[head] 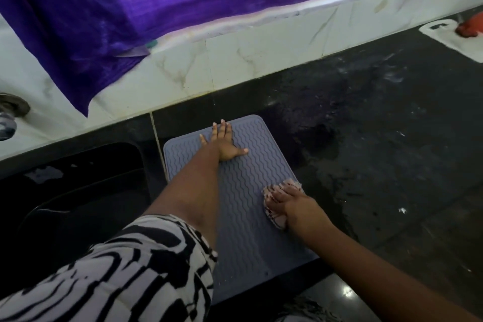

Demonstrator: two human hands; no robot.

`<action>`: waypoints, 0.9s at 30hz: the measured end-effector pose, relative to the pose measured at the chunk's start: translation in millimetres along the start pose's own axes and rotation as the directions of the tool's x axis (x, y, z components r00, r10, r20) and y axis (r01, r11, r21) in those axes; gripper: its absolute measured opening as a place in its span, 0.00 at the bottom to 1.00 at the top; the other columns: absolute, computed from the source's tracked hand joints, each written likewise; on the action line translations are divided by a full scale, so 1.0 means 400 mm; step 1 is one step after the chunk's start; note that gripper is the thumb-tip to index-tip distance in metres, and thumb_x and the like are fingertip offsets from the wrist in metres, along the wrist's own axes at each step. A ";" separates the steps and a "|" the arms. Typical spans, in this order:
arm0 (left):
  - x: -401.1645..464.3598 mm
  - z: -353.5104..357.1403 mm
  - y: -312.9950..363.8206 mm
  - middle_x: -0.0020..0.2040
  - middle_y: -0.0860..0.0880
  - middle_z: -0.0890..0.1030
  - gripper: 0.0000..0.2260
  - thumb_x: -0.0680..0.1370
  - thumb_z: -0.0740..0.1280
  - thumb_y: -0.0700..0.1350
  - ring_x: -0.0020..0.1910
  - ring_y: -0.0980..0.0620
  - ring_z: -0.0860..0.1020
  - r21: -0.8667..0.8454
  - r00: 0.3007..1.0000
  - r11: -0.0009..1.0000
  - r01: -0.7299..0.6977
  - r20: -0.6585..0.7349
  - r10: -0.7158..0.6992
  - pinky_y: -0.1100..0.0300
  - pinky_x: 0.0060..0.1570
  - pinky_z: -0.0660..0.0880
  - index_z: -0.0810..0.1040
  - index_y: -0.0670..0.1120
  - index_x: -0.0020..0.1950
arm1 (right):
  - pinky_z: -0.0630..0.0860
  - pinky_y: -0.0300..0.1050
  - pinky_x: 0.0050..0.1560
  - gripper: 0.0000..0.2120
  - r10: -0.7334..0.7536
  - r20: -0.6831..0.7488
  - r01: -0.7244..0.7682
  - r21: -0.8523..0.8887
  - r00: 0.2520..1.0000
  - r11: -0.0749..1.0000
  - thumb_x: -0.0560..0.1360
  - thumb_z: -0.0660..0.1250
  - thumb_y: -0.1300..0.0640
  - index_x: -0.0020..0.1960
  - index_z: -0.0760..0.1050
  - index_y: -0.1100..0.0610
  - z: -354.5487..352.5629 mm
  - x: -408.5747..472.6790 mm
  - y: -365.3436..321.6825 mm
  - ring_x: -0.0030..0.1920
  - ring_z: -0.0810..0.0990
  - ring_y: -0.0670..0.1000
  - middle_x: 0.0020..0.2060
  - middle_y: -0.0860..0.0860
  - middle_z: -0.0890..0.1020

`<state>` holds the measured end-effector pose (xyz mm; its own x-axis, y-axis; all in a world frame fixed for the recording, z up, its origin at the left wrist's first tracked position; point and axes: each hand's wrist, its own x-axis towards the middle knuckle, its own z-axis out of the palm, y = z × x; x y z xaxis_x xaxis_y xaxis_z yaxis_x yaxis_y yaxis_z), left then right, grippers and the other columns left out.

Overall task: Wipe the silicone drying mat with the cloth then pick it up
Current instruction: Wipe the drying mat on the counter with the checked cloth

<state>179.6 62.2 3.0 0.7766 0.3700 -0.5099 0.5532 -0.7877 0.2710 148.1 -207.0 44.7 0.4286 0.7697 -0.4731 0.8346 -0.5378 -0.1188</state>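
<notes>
Black-and-white sleeve point(117, 269) is closest. Grey wavy silicone mat point(243, 191) lies on the black table point(392, 138), long way pointing away. Left hand point(224, 144) presses flat fingers far up; right hand point(287, 204) presses the pink cloth point(274, 191) near the right edge.

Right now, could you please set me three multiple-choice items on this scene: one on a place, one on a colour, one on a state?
1. Where does the cloth lie?
A. in the sink
B. on the mat's right edge
C. on the wall ledge

2. What colour is the mat?
A. grey-blue
B. red
C. yellow

3. How is the left hand?
A. clenched in a fist
B. lifted off the mat
C. flat on the mat, fingers spread

Key: 1 B, the right hand presses it there; 2 A, its ribbed surface shows grey-blue; 3 C, its palm rests near the far end.
</notes>
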 end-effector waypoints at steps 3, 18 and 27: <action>-0.015 0.016 0.008 0.78 0.48 0.33 0.46 0.75 0.61 0.67 0.76 0.44 0.32 -0.017 0.998 1.000 0.018 -0.065 -0.019 0.34 0.70 0.35 0.36 0.47 0.79 | 0.58 0.45 0.75 0.22 -0.027 -0.020 0.029 0.096 0.999 0.995 0.79 0.56 0.54 0.73 0.67 0.45 0.037 -0.100 -0.008 0.77 0.57 0.56 0.76 0.47 0.62; -0.110 0.051 0.114 0.79 0.42 0.40 0.31 0.83 0.53 0.52 0.78 0.44 0.37 -0.036 0.981 0.997 0.070 -0.178 -0.075 0.43 0.74 0.36 0.41 0.44 0.80 | 0.79 0.49 0.51 0.12 0.081 0.088 -0.118 0.597 0.993 0.793 0.77 0.62 0.62 0.54 0.82 0.53 -0.269 -0.049 0.104 0.47 0.82 0.52 0.46 0.53 0.83; -0.049 -0.002 0.081 0.79 0.46 0.34 0.68 0.56 0.78 0.67 0.77 0.46 0.34 0.004 0.997 1.000 -0.009 -0.072 0.009 0.42 0.71 0.33 0.35 0.48 0.79 | 0.75 0.46 0.61 0.13 0.303 -0.418 0.063 0.667 0.856 0.743 0.76 0.64 0.56 0.58 0.81 0.58 -0.263 0.415 0.087 0.56 0.80 0.56 0.54 0.57 0.83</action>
<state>182.4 29.8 22.3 0.8012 0.3972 -0.4476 0.5452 -0.7928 0.2723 284.7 -61.6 53.8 0.7648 0.6398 -0.0759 0.4160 -0.5803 -0.7001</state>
